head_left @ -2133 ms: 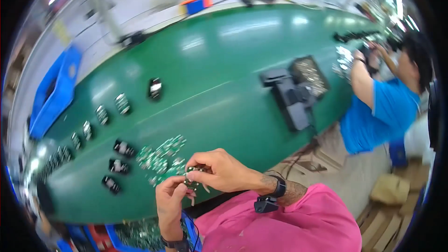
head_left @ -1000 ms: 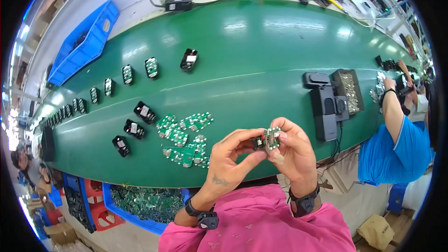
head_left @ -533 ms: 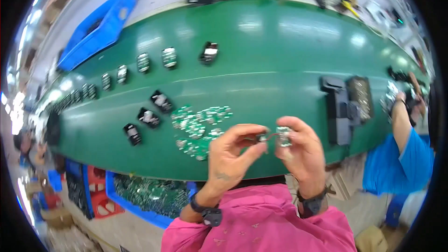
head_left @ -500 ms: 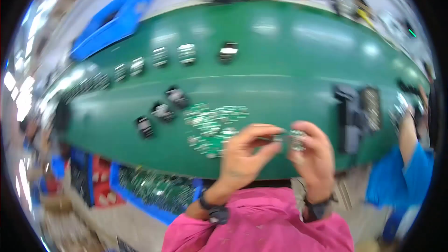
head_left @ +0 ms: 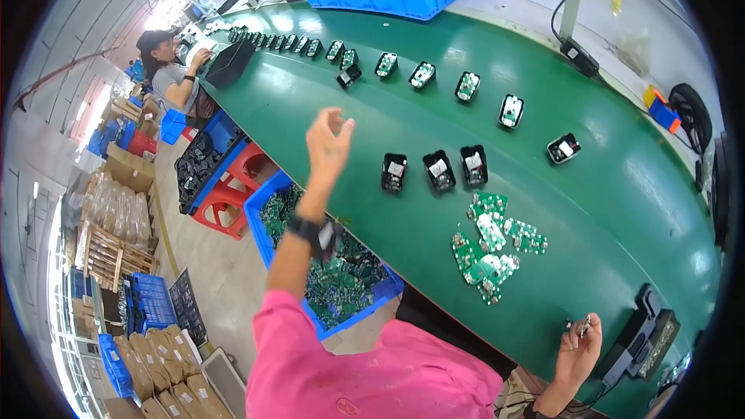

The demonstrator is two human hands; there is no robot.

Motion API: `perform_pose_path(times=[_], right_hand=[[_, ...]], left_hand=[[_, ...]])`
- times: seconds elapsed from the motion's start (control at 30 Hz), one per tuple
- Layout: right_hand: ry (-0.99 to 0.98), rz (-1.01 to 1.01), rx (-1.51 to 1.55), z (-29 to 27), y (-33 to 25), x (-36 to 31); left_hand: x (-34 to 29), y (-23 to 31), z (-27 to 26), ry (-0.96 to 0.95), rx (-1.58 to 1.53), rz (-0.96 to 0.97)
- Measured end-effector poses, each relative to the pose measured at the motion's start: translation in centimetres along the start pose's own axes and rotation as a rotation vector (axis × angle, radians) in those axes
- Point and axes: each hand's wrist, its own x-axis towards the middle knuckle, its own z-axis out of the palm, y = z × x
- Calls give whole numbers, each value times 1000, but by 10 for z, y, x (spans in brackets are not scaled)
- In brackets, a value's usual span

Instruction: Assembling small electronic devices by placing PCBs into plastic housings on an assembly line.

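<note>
My left hand [head_left: 329, 143] reaches out over the green table with thumb and fingers apart and nothing between them. Beyond its fingertips a black plastic case [head_left: 348, 76] lies tilted by the row of cases. Low on the right, my right hand [head_left: 578, 351] pinches a small circuit board [head_left: 585, 327], seen nearly edge-on. A loose pile of green circuit boards [head_left: 489, 242] lies between my hands. Behind the pile stand three open black cases; the middle case [head_left: 439, 171] shows a white part inside.
A curved row of black cases with boards, such as this case [head_left: 467, 86], runs along the table. A blue bin [head_left: 442, 0] stands at the back. Below the table edge sits a blue crate [head_left: 392, 285] of boards. A co-worker [head_left: 174, 74] sits far left. A dark grey device [head_left: 632, 337] stands right.
My view has swung to the left. My hands, close together before, are now far apart: the left has reached out toward the row, and the right still holds the board.
</note>
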Motion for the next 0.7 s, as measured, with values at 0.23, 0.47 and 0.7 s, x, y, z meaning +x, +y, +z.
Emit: perform_pose_path(times=[0.23, 0.47, 0.7], right_hand=[[185, -79, -86, -2, -3, 14], [195, -69, -159, 27, 2, 21], [125, -606, -745, 113, 17, 48]], left_hand=[[126, -100, 69, 36, 206, 256], [122, -88, 37, 19, 113, 46], [-84, 179, 33, -836, -505, 99]])
